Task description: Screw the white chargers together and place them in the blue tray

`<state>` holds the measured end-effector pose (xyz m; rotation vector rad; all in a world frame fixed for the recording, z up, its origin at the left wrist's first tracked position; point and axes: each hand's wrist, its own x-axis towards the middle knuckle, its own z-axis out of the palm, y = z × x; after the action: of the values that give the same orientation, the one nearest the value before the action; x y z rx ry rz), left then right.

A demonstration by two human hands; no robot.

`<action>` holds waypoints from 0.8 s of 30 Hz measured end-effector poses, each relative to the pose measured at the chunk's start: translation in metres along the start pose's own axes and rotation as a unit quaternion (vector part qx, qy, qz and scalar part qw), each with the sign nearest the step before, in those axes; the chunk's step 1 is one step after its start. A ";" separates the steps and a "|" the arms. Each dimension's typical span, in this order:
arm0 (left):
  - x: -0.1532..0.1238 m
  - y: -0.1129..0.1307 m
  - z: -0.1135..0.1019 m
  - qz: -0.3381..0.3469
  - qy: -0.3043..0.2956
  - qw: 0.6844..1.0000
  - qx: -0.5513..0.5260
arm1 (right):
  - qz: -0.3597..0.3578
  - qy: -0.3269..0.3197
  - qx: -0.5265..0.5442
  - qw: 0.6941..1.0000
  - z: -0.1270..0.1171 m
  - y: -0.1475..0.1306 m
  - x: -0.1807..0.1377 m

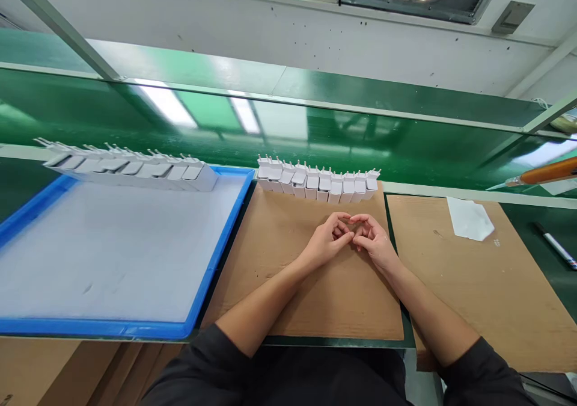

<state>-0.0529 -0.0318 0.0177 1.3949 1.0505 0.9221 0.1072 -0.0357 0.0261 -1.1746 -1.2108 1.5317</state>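
My left hand (332,236) and my right hand (373,241) meet above the middle cardboard sheet (311,298), fingertips touching or nearly so. Both have loosely curved fingers, with a gap between thumb and index finger. Nothing shows between them, though some inner fingers are partly hidden. Just beyond the hands stands a row of white plug adapters (311,180), side by side with their pins upward. To the left, a second row of white plug adapters (135,168) lies along the far side of a blue-rimmed tray (211,261) with a whitish base.
Another cardboard sheet (487,292) lies at right, bearing a torn white paper piece (470,219). A marker pen (559,249) rests farther right. An orange-handled tool (547,171) with a thin tip juts in above. A green panel (406,135) rises behind the bench.
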 end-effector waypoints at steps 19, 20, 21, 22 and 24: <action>0.000 -0.001 0.000 0.042 0.012 0.998 0.055 | -0.004 0.007 -0.026 1.000 0.001 -0.001 0.001; 0.000 -0.002 0.000 0.049 0.012 0.997 0.063 | -0.001 0.008 -0.031 0.999 0.001 -0.001 0.001; 0.000 -0.003 0.000 0.055 0.012 0.996 0.070 | 0.001 0.008 -0.034 0.999 0.001 -0.001 0.001; 0.000 -0.003 0.000 0.058 0.012 0.995 0.076 | 0.003 0.008 -0.037 0.999 0.001 -0.001 0.001; 0.000 -0.005 0.000 0.061 0.012 0.995 0.084 | 0.006 0.006 -0.039 0.999 0.001 0.000 0.001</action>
<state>-0.0530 -0.0315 0.0130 1.6058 1.0908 0.9576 0.1064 -0.0347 0.0261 -1.2418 -1.2686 1.4953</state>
